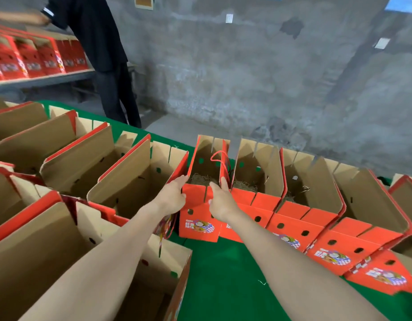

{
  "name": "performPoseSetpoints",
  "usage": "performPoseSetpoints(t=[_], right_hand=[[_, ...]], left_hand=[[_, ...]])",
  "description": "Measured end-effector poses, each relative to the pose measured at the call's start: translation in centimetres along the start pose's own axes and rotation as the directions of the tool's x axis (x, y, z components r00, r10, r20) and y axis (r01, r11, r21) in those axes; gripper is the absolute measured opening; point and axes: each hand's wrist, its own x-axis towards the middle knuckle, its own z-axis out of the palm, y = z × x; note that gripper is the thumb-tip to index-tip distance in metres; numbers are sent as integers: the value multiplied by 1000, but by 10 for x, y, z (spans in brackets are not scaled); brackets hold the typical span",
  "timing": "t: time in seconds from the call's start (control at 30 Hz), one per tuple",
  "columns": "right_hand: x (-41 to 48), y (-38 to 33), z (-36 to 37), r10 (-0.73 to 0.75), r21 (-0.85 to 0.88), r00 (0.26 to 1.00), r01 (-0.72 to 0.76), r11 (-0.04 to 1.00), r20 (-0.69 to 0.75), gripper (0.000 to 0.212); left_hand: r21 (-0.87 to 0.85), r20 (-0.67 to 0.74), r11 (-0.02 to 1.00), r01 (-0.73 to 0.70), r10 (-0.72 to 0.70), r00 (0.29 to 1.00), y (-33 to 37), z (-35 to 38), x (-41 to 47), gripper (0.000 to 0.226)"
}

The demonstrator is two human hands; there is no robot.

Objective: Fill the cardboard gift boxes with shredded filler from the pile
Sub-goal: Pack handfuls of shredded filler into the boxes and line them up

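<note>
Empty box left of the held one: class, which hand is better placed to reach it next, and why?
Left, probably. The left hand holds the held box at its left wall, beside the empty box; the right hand holds its right side.

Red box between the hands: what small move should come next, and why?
Probably let go and reach for the empty box on its left. The left hand and right hand hold the red gift box by its rim, and shredded filler already lies inside, as in its right neighbour.
</note>
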Motion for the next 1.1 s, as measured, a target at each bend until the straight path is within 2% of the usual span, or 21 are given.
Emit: performPoseSetpoints(t=[0.07, 0.13, 0.2, 0.27, 0.3, 0.4, 0.47, 0.57, 0.6, 0.63, 0.67, 0.7, 0.73, 0.77, 0.8, 0.83, 0.87, 0.9, 0.97, 1.1], right_hand=[[0, -5, 0, -2, -65, 996, -4, 998, -88, 55], [-4, -10, 2, -126, -183, 980, 97, 978, -154, 53], [-6, -14, 7, -244, -267, 968, 221, 938, -58, 59], [-6, -19, 9, -252, -298, 964, 268, 916, 91, 57], [-5, -21, 7, -225, -307, 965, 258, 916, 138, 54], [2, -27, 0, -136, -342, 976, 187, 921, 168, 48], [6, -31, -4, -92, -364, 971, 169, 916, 219, 51], [6, -38, -3, -48, -213, 973, 98, 972, 228, 64], [3, -43, -3, -53, -129, 987, 72, 989, 149, 61], [-1, -48, -1, -74, -56, 997, 74, 996, 4, 53], [-5, -55, 2, -91, -6, 983, 92, 996, -157, 40], [-10, -63, 3, -81, 48, 963, 97, 994, -257, 33], [-13, -72, 3, -32, 156, 963, 76, 985, -266, 37], [-15, -81, 0, 58, 341, 985, 2, 940, -164, 44], [-17, -90, -4, 124, 534, 992, -118, 837, 25, 50], [-19, -99, -11, 142, 658, 964, -257, 708, 223, 57], [-21, -105, -18, 115, 710, 930, -342, 616, 348, 61], [-21, -109, -23, 87, 731, 915, -369, 574, 393, 64], [-23, -113, -33, 116, 758, 937, -336, 559, 329, 58], [-40, -110, -56, 206, 658, 973, -221, 720, 101, 33]], left_hand=[[180, -199, 983, -36, 72, 977, -7, 0, -11, 45], [441, -374, 897, 24, 160, 913, -15, -5, -24, 35], [526, -427, 844, 109, 151, 892, -22, -13, -34, 31], [420, -360, 897, 139, 24, 933, -27, -23, -39, 32], [350, -276, 929, 122, -22, 961, -27, -26, -39, 35], [283, -30, 959, 16, -8, 1000, -24, -25, -40, 47], [249, -27, 968, 38, -32, 999, -22, -21, -40, 46], [168, -176, 984, 63, -33, 984, -16, -16, -42, 37], [149, -242, 988, 42, -5, 970, -13, -14, -43, 34], [135, -306, 991, 17, 26, 952, -10, -12, -43, 32], [131, -362, 991, -3, 51, 931, -6, -11, -44, 30], [125, -400, 992, -7, 57, 915, -2, -9, -44, 29], [113, -425, 994, -1, 49, 904, 2, -6, -45, 30], [96, -440, 995, 7, 36, 897, 7, -4, -46, 33], [80, -451, 997, 11, 26, 892, 13, -2, -48, 37], [76, -460, 997, 6, 29, 887, 19, 0, -52, 42], [94, -471, 996, -9, 53, 881, 25, 1, -58, 44], [131, -478, 991, -29, 89, 874, 30, 3, -64, 46], [237, -471, 968, -77, 184, 863, 40, 5, -76, 47], [437, -388, 885, -162, 347, 854, 64, 2, -100, 38]])
